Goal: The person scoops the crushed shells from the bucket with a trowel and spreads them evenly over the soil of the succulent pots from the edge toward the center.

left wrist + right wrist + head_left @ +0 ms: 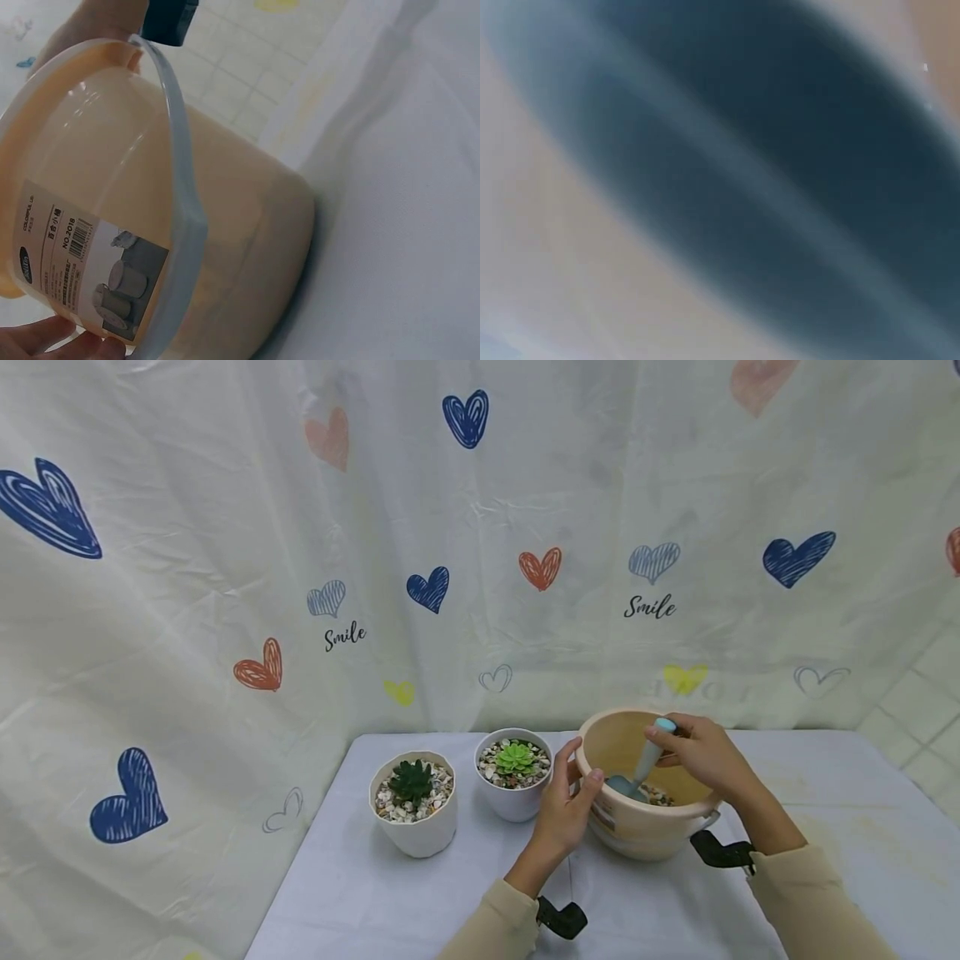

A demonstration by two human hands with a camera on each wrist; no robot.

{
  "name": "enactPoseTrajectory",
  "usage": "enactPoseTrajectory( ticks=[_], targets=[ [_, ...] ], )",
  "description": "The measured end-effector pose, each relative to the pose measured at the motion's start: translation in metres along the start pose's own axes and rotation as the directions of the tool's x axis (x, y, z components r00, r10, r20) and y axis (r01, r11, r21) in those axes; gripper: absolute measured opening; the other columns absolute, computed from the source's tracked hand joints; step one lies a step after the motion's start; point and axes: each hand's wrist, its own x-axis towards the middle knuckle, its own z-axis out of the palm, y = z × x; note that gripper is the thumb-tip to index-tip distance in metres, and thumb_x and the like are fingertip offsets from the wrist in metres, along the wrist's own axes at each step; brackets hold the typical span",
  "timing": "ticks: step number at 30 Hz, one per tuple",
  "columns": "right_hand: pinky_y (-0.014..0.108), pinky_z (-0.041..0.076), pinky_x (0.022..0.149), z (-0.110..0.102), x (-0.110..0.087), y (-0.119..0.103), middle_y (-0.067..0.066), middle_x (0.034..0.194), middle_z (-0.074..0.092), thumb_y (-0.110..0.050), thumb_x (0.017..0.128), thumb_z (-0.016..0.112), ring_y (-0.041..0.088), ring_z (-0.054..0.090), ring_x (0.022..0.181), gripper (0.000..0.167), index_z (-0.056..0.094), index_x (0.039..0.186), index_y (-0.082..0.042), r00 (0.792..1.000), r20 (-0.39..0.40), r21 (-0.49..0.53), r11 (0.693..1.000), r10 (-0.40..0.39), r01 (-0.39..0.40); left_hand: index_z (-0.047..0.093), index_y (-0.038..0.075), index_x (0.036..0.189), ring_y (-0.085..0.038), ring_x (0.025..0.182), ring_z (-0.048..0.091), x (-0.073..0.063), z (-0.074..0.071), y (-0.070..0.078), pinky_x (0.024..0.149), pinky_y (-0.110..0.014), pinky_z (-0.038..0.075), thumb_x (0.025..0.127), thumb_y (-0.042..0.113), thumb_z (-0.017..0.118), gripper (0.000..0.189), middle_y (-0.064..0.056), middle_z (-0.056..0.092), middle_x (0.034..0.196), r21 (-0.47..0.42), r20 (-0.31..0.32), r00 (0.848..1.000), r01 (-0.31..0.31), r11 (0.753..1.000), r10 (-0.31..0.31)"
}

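A cream plastic bucket (637, 839) stands on the table, tipped slightly toward me. My left hand (561, 810) grips its left rim, and the fingers (82, 346) show beside the printed label (86, 262) in the left wrist view. Over the bucket's right side, my right hand (705, 756) holds a small trowel (647, 760) by its pale handle. The trowel's blue-grey blade reaches down inside, beside some small pebbles (660, 795). A blurred dark blue shape (765, 150) fills most of the right wrist view.
Left of the bucket stands a white pot (513, 802) with a light green succulent (516, 758) among pebbles. Farther left is another white pot (416, 839) holding a dark green succulent (411, 781). A heart-print curtain (480, 527) hangs behind the white-covered table (825, 810).
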Motion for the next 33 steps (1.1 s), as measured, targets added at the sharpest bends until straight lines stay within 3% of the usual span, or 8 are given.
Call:
enactPoseTrajectory(
  ticks=[5,11,19,24,28,33],
  targets=[
    [0.032,0.062,0.075,-0.001,0.0,0.0,0.02,0.108,0.069,-0.039,0.107,0.053,0.022,0.075,0.088,0.048,0.062,0.122,0.006,1.0,-0.016,0.023,1.0,0.005,-0.005,0.027,0.046,0.156,-0.024,0.142,0.05,0.0,0.0,0.0,0.111,-0.051,0.047,0.105,0.052,0.048,0.055,-0.009,0.055,0.152,0.005,-0.002,1.0,-0.004,1.0,0.004],
    [0.037,0.062,0.077,-0.003,-0.002,0.001,0.018,0.105,0.071,-0.039,0.106,0.054,0.019,0.076,0.082,0.049,0.063,0.12,0.006,0.998,-0.061,0.031,1.0,-0.003,0.005,0.027,0.048,0.155,-0.025,0.142,0.051,-0.001,0.0,0.0,0.111,-0.053,0.046,0.105,0.051,0.048,0.054,-0.01,0.055,0.152,0.011,-0.006,1.0,-0.005,1.0,0.005],
    [0.035,0.063,0.075,-0.005,-0.004,0.005,-0.006,0.092,0.069,-0.038,0.107,0.053,0.012,0.075,0.078,0.053,0.059,0.126,0.01,0.988,-0.155,0.149,0.988,-0.022,0.045,0.028,0.046,0.156,-0.023,0.142,0.051,-0.002,0.0,0.001,0.114,-0.054,0.043,0.106,0.049,0.048,0.054,-0.011,0.055,0.152,-0.006,-0.007,1.0,-0.02,1.0,0.02],
    [0.029,0.062,0.073,-0.007,-0.005,0.008,-0.015,0.085,0.07,-0.042,0.105,0.055,0.009,0.075,0.077,0.041,0.065,0.115,-0.003,0.977,-0.213,0.232,0.971,-0.002,0.052,0.028,0.045,0.156,-0.02,0.142,0.051,-0.002,0.001,0.0,0.115,-0.055,0.041,0.106,0.048,0.048,0.054,-0.011,0.054,0.152,-0.013,-0.004,1.0,-0.03,0.999,0.03],
    [0.028,0.062,0.07,-0.01,-0.007,0.009,-0.014,0.083,0.072,-0.038,0.104,0.059,0.007,0.074,0.075,0.023,0.069,0.102,-0.018,0.97,-0.242,0.372,0.926,0.026,0.068,0.028,0.045,0.156,-0.017,0.141,0.051,-0.002,0.001,-0.001,0.116,-0.053,0.04,0.106,0.047,0.048,0.054,-0.008,0.055,0.152,-0.016,-0.004,0.999,-0.035,0.999,0.035],
    [0.028,0.061,0.066,-0.015,-0.01,0.012,-0.007,0.082,0.073,-0.031,0.101,0.065,0.01,0.074,0.071,0.015,0.074,0.092,-0.021,0.961,-0.261,0.606,0.79,0.087,0.093,0.028,0.042,0.157,-0.014,0.14,0.052,-0.002,0.0,-0.002,0.117,-0.05,0.041,0.106,0.046,0.049,0.055,-0.007,0.057,0.15,-0.017,-0.009,0.999,-0.039,0.999,0.039]
  ],
)
